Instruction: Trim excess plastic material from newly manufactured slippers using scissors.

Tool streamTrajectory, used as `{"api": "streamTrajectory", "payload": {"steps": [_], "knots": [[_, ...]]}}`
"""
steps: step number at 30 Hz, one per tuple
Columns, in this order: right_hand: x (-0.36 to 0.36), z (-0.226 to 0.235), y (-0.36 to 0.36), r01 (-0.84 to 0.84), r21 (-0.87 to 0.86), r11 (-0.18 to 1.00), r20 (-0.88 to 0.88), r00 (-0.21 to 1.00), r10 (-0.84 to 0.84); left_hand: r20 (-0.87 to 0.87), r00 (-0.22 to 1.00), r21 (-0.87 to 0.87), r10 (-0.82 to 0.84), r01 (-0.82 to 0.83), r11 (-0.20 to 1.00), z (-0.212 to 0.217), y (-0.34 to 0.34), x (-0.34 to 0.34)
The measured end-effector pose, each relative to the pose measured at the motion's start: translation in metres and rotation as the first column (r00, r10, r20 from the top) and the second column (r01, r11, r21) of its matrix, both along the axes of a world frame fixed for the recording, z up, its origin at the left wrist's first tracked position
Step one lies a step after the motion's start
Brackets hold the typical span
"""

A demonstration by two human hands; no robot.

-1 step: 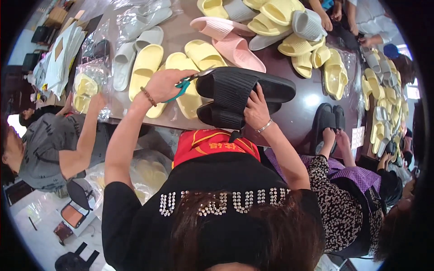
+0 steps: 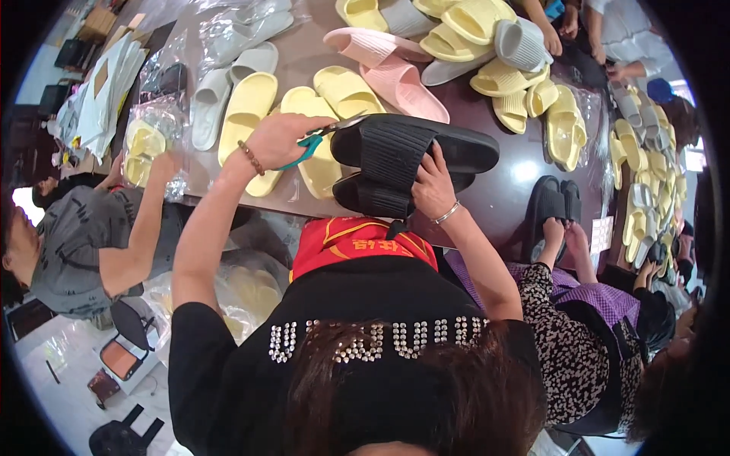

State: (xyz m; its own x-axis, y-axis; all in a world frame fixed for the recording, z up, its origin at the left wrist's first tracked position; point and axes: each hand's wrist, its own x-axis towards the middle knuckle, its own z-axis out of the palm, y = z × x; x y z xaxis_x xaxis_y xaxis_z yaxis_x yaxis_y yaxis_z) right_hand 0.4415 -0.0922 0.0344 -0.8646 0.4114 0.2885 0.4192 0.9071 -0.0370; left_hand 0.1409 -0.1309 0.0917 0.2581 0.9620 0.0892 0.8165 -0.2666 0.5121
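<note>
My left hand (image 2: 283,138) is closed around the teal handles of a pair of scissors (image 2: 307,152). The metal blades reach right, to the toe edge of the upper of two black slippers (image 2: 391,161). Those slippers are ribbed across the strap and lie one beyond the other. My right hand (image 2: 432,188) grips them at the strap, fingers on top; its thumb is hidden. Whether the blades touch the slipper I cannot tell. Just left of the black pair lie yellow slippers (image 2: 251,110), and beyond it a pink pair (image 2: 395,82).
Grey slippers (image 2: 209,106) and clear plastic bags (image 2: 171,125) lie on the dark table (image 2: 487,201) to the left. More yellow slippers (image 2: 563,125) are at the right. A person (image 2: 99,243) sits at my left; a co-worker's hands (image 2: 563,228) hold black slippers at my right.
</note>
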Motion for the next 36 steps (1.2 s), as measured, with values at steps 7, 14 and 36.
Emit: {"api": "streamTrajectory", "payload": {"steps": [7,14,36], "knots": [[-0.003,0.007,-0.005,-0.066,0.043,0.997,0.078,0.995,0.063,-0.185,0.965,-0.042,-0.185,0.180,0.983,0.030,0.003,-0.003],[-0.006,0.010,-0.010,-0.079,0.043,0.996,0.110,0.991,0.074,-0.273,0.933,0.081,-0.236,0.266,0.960,0.040,0.009,0.016],[-0.043,0.020,-0.018,-0.280,0.155,0.948,-0.002,0.959,0.283,-0.438,0.874,0.211,-0.211,0.328,0.921,0.058,0.044,0.087]]}}
